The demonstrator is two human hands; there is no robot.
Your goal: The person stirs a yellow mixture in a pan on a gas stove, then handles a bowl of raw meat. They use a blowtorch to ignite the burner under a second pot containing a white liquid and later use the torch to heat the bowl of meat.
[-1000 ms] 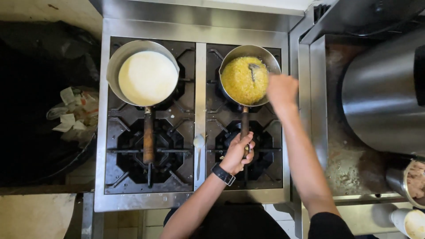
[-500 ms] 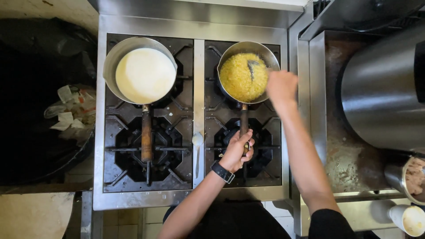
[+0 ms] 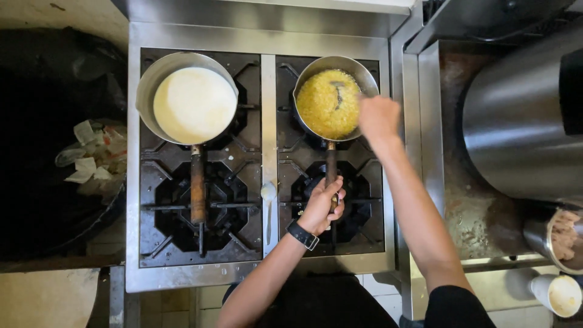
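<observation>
Head view: our left hand (image 3: 322,206) keeps its grip pinching the pan handle (image 3: 331,167); our right hand (image 3: 378,118), grip closed on a spoon (image 3: 337,92), has barely moved over the yellow food (image 3: 328,103), upper middle.

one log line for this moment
left hand: grips pan handle | right hand: stirs yellow food with utensil | milk pan: untouched

Lighting: even overhead, moderately bright. Glare on large brushed-steel cylindrical pot (image 3: 516,121), right of frame. Upper left dim, deep shadow. Focus sharp; slight wide-angle bend at edges.
</observation>
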